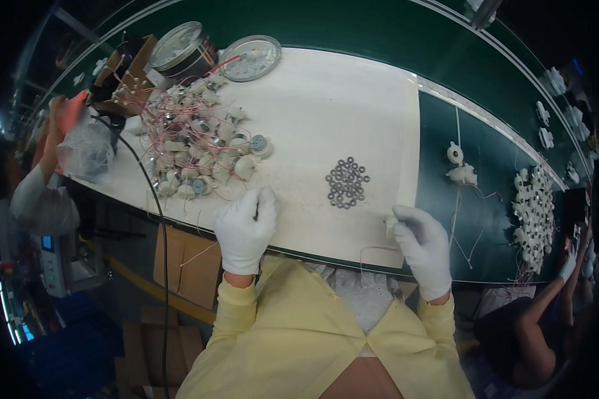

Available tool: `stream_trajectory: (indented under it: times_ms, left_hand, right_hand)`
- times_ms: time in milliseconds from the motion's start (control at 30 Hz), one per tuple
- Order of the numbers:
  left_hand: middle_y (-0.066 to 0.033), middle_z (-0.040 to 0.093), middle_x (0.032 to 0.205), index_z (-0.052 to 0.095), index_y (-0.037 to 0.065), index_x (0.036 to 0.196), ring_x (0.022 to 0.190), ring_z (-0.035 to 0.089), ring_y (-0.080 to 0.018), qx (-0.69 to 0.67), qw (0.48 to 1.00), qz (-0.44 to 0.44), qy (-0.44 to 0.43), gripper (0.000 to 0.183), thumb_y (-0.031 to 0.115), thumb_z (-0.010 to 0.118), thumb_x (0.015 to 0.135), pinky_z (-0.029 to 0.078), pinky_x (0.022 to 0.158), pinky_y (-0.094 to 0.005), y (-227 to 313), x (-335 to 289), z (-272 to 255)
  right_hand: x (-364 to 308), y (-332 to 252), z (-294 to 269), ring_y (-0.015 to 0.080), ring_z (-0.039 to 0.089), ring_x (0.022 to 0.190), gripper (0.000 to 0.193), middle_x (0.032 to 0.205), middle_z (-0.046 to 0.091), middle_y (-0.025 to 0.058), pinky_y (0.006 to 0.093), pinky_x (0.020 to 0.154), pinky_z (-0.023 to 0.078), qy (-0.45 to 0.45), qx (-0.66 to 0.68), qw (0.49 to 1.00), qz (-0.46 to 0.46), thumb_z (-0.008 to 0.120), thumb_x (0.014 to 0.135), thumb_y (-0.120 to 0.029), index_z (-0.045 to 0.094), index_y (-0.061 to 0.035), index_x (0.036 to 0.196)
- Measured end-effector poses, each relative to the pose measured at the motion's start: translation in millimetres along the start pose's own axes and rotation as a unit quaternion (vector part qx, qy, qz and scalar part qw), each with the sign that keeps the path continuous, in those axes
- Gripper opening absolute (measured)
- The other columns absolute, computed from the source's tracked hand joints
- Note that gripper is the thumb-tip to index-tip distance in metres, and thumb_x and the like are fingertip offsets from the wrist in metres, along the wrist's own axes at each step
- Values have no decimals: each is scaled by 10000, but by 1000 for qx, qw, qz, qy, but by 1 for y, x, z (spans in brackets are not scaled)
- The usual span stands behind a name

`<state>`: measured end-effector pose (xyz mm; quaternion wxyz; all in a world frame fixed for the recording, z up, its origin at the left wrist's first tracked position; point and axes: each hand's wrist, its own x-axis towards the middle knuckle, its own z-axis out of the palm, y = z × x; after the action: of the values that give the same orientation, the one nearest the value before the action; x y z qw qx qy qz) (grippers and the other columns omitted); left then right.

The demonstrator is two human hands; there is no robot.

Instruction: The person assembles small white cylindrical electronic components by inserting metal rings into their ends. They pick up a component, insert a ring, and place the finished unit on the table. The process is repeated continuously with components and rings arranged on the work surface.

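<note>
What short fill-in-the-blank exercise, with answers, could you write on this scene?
The left hand and the right hand wear ____ gloves.
On the worktop, the heap of pink-wired parts is nearer the ____ hand.
The small grey rings lie to the ____ of that heap.
The person's sleeves are ____.

Missing words: white; left; right; yellow.

Heaped wired parts (196,151) mark an assembly workshop.

No lettering, numbers or signs can be read here.
</note>
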<state>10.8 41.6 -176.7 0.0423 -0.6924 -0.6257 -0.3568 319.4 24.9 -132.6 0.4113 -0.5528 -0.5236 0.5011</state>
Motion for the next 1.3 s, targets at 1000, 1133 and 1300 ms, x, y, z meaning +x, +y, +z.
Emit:
stream_trajectory:
  times_ms: [1000,1133,1300]
  left_hand:
    - [-14,618,674,685,137,924,556,545,-246,-114,992,-13,-56,100,113,765,870,377,570,-400,-1,4,-12]
    - [4,519,579,664,177,832,502,496,-242,-98,995,-6,-16,130,165,793,842,332,549,-393,1,5,-8]
    - [4,525,584,670,172,840,502,493,-240,-95,995,2,-14,118,151,785,855,326,548,-393,1,3,-6]
  right_hand:
    - [42,-55,26,217,612,776,259,819,601,-1,371,739,431,-132,-641,710,-260,795,872,-265,699,-178,1097]
    - [32,-60,13,205,582,721,250,800,582,-2,361,700,410,-152,-683,663,-265,776,891,-300,700,-179,1096]
    - [29,-58,12,212,563,655,263,744,567,17,359,671,395,-161,-703,649,-242,740,920,-354,677,-151,1075]
